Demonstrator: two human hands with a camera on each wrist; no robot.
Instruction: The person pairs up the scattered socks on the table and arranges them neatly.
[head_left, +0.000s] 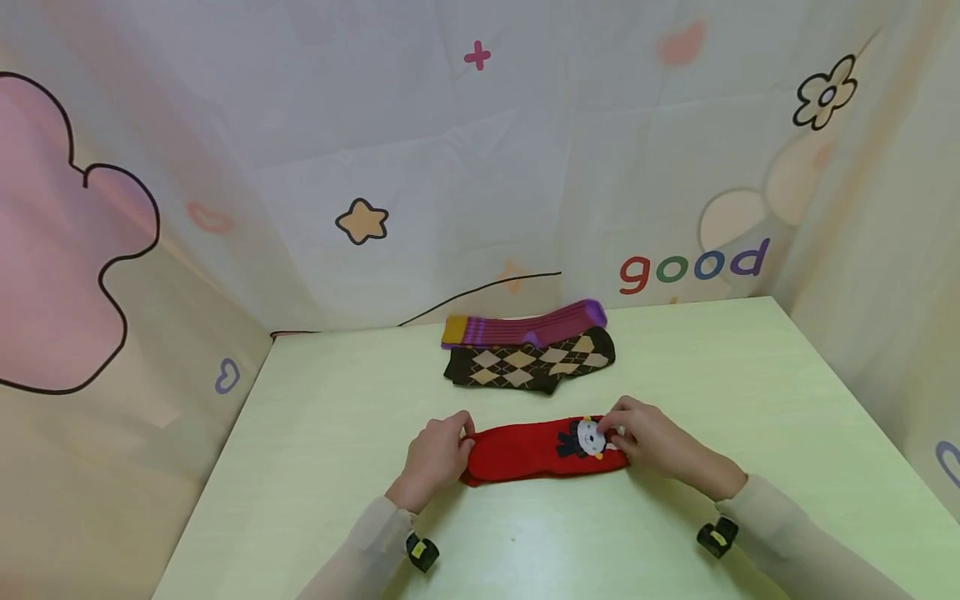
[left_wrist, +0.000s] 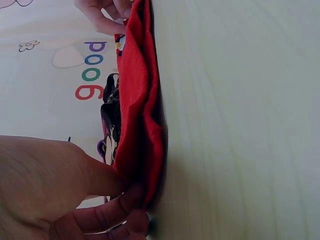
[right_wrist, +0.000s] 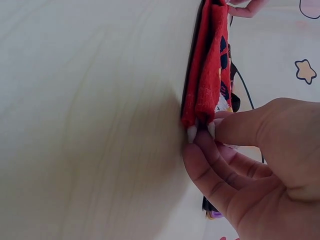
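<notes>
A red sock [head_left: 513, 454] lies lengthwise across the table, with a cartoon animal figure [head_left: 588, 437] near its right end. My left hand [head_left: 437, 454] pinches the sock's left end between thumb and fingers. At the opposite end my right hand [head_left: 656, 437] pinches the edge beside the figure. Two red layers, one over the other, show in both wrist views; whether they are one folded sock or a pair I cannot tell. In the right wrist view the right thumb holds the upper layer, with fingertips between the layers, where small white tips [right_wrist: 192, 134] stick out.
Behind the red sock lie a brown argyle sock [head_left: 517, 367] and, farther back, a purple striped sock [head_left: 517, 331] with a yellow cuff. The pale table [head_left: 337, 400] meets a printed cloth backdrop [head_left: 465, 183] at the back and sides.
</notes>
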